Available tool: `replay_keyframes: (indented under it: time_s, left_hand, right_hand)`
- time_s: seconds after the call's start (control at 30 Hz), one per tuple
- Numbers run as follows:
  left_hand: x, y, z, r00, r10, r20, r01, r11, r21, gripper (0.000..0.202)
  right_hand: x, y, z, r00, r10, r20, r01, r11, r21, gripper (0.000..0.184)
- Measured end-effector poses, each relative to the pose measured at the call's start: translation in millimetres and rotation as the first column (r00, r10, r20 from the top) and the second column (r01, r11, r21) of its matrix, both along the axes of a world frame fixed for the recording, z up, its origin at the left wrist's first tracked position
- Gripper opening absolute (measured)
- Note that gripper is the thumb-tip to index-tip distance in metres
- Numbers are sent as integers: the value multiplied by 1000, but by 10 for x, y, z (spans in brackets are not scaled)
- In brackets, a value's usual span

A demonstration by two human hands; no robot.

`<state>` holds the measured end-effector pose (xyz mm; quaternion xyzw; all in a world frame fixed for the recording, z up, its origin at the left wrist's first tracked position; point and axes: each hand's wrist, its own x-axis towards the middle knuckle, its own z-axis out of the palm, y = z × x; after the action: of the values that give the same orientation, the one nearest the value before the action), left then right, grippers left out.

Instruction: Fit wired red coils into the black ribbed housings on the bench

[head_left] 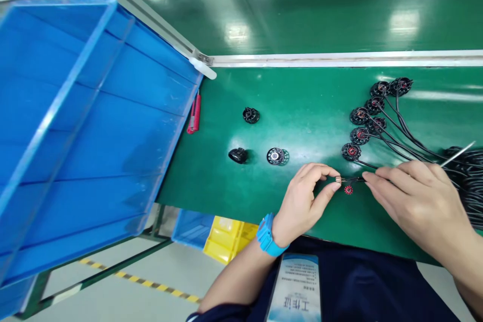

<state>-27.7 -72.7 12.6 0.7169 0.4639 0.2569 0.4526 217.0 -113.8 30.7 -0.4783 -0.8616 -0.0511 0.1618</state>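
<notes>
My left hand [307, 201], with a blue wristband [267, 235], is closed, thumb and forefinger pinching a small copper-coloured piece [338, 179]. Thin dark wires run from it to my right hand [422, 204], whose fingers are closed on a black cable [363, 178]. Behind the right hand a thin pale rod [458, 154] sticks out; I cannot tell if the hand holds it. A small red toothed ring [348, 189] hangs or lies just below the wires. Just beyond the hands are several round black housings with red or copper centres [351, 151], cables attached.
At left stands a large blue bin [113, 126] beside a red utility knife [194, 114]. Three loose black parts lie mid-bench: a cage [251, 115], a cap [238, 155] and a spoked wheel [275, 156]. Coiled black cable [473, 181] lies at right. A yellow bin [224, 239] sits below.
</notes>
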Motion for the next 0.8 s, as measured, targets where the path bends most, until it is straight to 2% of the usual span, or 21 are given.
replay_keyframes:
  time_s: [0.07,0.17,0.27,0.33,0.43,0.53,0.63,0.8]
  left_hand:
    - [-3,9,8,1000,7,-12,-7,1000,-19,10]
    - [-10,25,18,1000,16,1,-16,999,-52,11]
    - [-8,33,34,997,28,71,-19,993,-119,14]
    - [-2,27,53,991,35,130,-9,981,-195,18]
    - [4,3,90,977,32,212,34,953,-301,24]
    - [-2,-22,123,962,22,272,75,938,-339,28]
    - [-12,-37,151,956,18,294,83,941,-327,29]
    - [-14,-40,223,948,-27,318,117,957,-267,26]
  right_hand:
    - [30,-28,45,1000,14,-4,-14,1000,-7,22]
    - [52,-49,92,995,92,-26,-94,992,-86,22]
    - [20,-30,97,978,150,-145,-171,973,-152,15]
    - [-19,-6,85,965,106,-238,-135,985,-111,16]
    - [-84,22,48,958,-15,-288,6,999,-32,36]
    - [-157,20,3,953,-21,-302,8,999,-44,47]
    - [-211,-10,-2,922,-18,-387,-5,998,-57,44]
    - [-191,-67,86,875,-12,-484,-8,999,-38,36]
